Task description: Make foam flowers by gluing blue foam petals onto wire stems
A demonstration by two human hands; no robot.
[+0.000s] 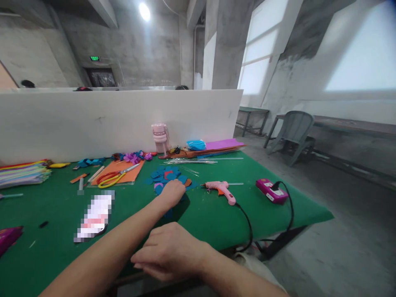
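Head camera: on the person's head, facing forward and down
Bench (260,171): close, seen from above
Right hand (173,250): nearest, low in view
White board (123,123): across the bench
Concrete wall (151,62): farthest, beyond the board

Two hands (172,249) — one glue gun (223,189), one pink bottle (160,134), one chair (297,126).

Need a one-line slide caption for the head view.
Left hand at a pile of mostly blue pieces, right hand nearer the camera, glue gun lying on the green table.
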